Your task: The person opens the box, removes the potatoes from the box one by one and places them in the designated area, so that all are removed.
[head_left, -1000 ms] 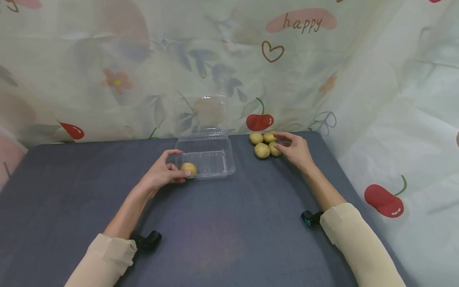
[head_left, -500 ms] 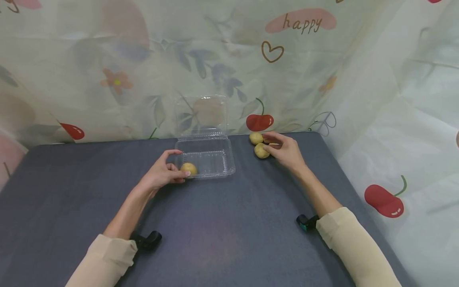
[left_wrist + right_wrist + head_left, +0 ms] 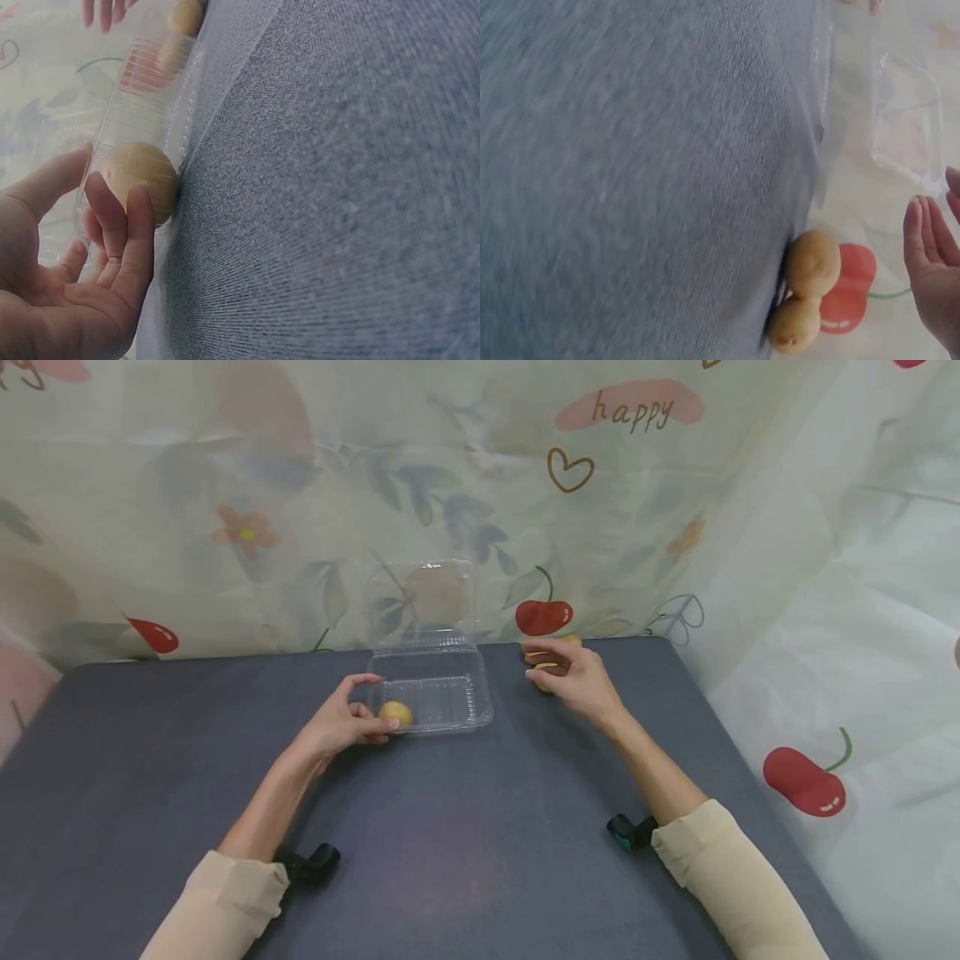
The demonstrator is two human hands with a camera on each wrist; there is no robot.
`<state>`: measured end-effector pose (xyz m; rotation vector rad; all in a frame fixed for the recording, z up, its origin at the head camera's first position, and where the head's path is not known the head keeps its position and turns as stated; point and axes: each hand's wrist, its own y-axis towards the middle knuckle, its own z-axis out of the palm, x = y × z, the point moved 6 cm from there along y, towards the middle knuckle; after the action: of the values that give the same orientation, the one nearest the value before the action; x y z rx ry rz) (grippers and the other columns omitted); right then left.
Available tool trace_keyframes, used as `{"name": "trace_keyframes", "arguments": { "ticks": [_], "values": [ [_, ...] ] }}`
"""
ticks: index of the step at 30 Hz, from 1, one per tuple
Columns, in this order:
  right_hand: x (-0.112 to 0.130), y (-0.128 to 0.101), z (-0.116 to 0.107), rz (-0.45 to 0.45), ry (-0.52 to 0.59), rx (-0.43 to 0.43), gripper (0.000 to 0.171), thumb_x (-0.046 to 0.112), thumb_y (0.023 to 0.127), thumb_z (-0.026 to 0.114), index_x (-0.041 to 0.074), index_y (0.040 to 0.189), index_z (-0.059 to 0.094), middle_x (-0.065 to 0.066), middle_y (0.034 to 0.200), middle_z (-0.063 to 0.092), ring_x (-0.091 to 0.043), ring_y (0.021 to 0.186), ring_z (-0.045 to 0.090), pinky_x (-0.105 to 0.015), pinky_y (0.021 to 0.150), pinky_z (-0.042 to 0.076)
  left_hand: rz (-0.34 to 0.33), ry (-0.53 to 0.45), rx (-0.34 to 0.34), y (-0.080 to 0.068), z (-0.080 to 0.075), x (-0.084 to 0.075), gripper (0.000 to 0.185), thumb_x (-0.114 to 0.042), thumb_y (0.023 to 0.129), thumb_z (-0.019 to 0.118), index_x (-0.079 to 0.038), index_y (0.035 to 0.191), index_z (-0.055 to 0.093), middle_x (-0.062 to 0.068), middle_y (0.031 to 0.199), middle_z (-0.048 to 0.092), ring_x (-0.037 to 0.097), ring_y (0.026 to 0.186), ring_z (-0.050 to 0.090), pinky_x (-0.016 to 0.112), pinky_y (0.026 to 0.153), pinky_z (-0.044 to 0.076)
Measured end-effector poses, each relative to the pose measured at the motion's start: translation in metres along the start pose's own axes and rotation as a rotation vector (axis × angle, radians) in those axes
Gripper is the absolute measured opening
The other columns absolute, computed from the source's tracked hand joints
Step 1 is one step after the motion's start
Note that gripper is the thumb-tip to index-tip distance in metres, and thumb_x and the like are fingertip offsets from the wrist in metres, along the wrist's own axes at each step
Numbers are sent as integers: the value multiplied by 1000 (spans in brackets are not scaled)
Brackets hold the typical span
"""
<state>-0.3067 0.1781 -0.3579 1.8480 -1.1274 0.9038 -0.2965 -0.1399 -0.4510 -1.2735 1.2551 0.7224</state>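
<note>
A clear plastic clamshell container [image 3: 450, 697] lies with its lid raised against the backdrop. One small potato [image 3: 395, 713] sits in its front left corner, also visible through the wall in the left wrist view [image 3: 142, 176]. My left hand [image 3: 341, 718] grips the container's left end, thumb at the front rim and index finger farther back. Over the loose potatoes [image 3: 543, 683] to the right, my right hand [image 3: 577, 681] hovers with fingers apart, partly hiding them. In the right wrist view, that hand [image 3: 937, 270] is apart from two potatoes [image 3: 814, 262] and holds nothing.
A dark grey cloth [image 3: 450, 843] covers the table. Behind it hangs a printed curtain [image 3: 300, 527] with cherries and flowers, and a pale sheet [image 3: 862, 652] closes off the right side. A black wrist camera [image 3: 311, 864] sits by the left sleeve.
My right hand has moved left across the potatoes, from the right-hand ones to above the left-hand ones. My left hand and the container have stayed in place.
</note>
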Motion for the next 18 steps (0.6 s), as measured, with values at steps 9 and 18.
{"name": "trace_keyframes", "arguments": {
  "ticks": [9,18],
  "values": [
    [6,1,21,-43,27,46,39,-7,88,70,-10,126,62,-25,124,63,-43,109,64,-38,90,55,-6,1,-2,0,2,3,83,-6,87,77,-13,152,26,9,74,59,33,82,70,42,82,58],
    [-11,14,45,-39,88,132,44,-6,88,70,-9,131,59,-27,131,59,-43,113,62,-45,95,52,-4,2,-4,1,-1,1,84,-6,86,78,-14,153,26,10,76,60,32,83,70,41,81,58]
  ]
}}
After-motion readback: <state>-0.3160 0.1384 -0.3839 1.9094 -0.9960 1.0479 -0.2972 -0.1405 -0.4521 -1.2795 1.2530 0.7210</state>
